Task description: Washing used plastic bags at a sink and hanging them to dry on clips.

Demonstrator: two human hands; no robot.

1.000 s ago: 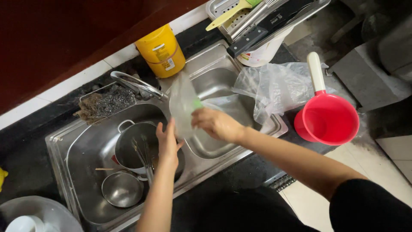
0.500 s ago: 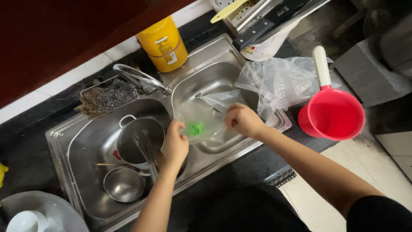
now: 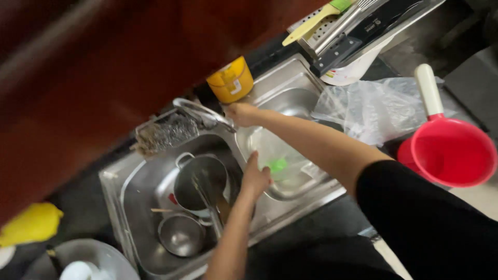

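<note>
Steel double sink [image 3: 124,192] set in a dark counter, taken as landmark. Left hand [image 3: 255,179] over the divider between basins, fingers clasped on the rim of a clear plastic lid or dish [image 3: 277,155] with a green sponge [image 3: 278,165] against it, above the right basin. Right hand [image 3: 243,114] at the sink's back edge, closed on the tap [image 3: 199,111]. Pot [image 3: 201,181] and small bowl [image 3: 180,234] in the left basin. Red scoop [image 3: 451,150] well right of the sink. Probably light, thin, slippery when wet; best pinched at the rim.
</note>
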